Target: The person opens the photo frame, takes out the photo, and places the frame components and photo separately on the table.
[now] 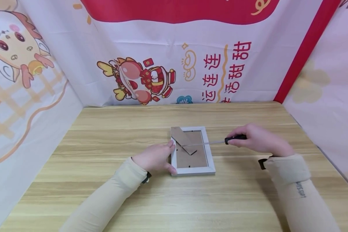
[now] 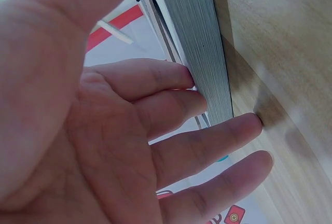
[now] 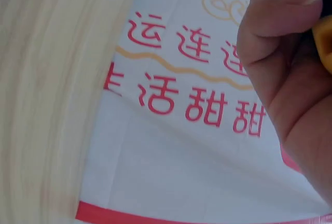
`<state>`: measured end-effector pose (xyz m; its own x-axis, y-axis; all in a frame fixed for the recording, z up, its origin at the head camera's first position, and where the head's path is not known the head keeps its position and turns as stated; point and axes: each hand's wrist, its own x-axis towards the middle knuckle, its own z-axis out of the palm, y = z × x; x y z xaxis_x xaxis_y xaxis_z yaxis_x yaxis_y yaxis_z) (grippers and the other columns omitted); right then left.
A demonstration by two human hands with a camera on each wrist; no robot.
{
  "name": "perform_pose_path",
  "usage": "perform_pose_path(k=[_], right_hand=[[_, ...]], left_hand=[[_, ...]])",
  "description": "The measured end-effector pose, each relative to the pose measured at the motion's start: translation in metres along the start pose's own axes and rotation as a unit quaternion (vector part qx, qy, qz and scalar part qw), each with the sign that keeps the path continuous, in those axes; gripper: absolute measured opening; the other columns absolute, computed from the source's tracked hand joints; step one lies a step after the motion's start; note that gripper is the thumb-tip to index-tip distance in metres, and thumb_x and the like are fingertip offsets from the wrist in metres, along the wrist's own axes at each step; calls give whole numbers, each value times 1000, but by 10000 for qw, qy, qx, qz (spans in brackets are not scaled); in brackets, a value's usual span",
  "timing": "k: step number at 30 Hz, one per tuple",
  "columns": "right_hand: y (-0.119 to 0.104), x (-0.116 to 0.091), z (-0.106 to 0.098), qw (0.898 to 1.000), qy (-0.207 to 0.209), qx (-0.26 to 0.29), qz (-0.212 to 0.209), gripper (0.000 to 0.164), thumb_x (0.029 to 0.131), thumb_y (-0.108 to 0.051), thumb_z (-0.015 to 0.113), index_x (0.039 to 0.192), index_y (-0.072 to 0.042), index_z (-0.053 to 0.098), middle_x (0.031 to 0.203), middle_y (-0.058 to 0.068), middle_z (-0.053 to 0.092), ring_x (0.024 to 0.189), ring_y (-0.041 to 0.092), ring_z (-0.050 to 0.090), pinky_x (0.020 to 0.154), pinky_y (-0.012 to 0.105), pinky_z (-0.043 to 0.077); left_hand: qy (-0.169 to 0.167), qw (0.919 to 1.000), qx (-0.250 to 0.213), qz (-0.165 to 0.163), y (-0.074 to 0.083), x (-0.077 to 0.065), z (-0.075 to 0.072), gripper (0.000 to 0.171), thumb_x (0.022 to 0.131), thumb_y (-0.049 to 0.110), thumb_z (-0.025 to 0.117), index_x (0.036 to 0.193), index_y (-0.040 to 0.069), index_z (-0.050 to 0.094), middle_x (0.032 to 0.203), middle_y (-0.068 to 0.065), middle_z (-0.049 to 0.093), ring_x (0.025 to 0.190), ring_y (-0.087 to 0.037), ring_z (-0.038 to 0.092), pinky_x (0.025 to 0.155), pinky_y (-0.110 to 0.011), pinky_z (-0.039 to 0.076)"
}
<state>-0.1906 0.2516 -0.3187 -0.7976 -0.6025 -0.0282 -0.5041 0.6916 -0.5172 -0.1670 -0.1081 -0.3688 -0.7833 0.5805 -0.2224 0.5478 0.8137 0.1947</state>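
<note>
The left hand, fingers loosely extended, touches a pale picture frame; the right hand grips a black-handled screwdriver, its shaft crossing the frame's brown stand. The frame lies midway between the left and right edges of the table.

We see a small cloth-walled booth: a wood-grain counter closed in by a back cloth with a cartoon figure and red Chinese writing, a left cloth and a right cloth. We cannot tell whether it stands in a home or workplace.
</note>
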Motion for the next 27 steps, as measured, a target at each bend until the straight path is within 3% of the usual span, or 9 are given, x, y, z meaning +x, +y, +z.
perform_pose_path(k=[5,12,27], right_hand=[[-1,6,7,9999,-160,-35,-17,17,94,-28,70,108,-20,75,90,-11,68,78,7,62,77,33,54],[0,12,15,9998,-154,-72,-120,20,93,-29,71,110,-19,76,101,-11,71,92,7,64,86,38,55],[7,19,23,9999,-90,8,-62,24,92,-19,72,115,-12,76,105,-5,73,99,13,67,88,42,54]], left_hand=[[-6,10000,-21,2,0,0,0,102,75,58,78,148,-3,40,156,-22,30,138,-30,40,111,-39,35],[-22,10000,-49,-7,0,0,-2,101,75,57,79,148,-2,41,155,-22,31,137,-31,41,111,-39,36],[65,9999,-83,64,0,2,-1,99,73,54,82,145,-4,45,153,-24,34,134,-32,45,109,-40,38]])
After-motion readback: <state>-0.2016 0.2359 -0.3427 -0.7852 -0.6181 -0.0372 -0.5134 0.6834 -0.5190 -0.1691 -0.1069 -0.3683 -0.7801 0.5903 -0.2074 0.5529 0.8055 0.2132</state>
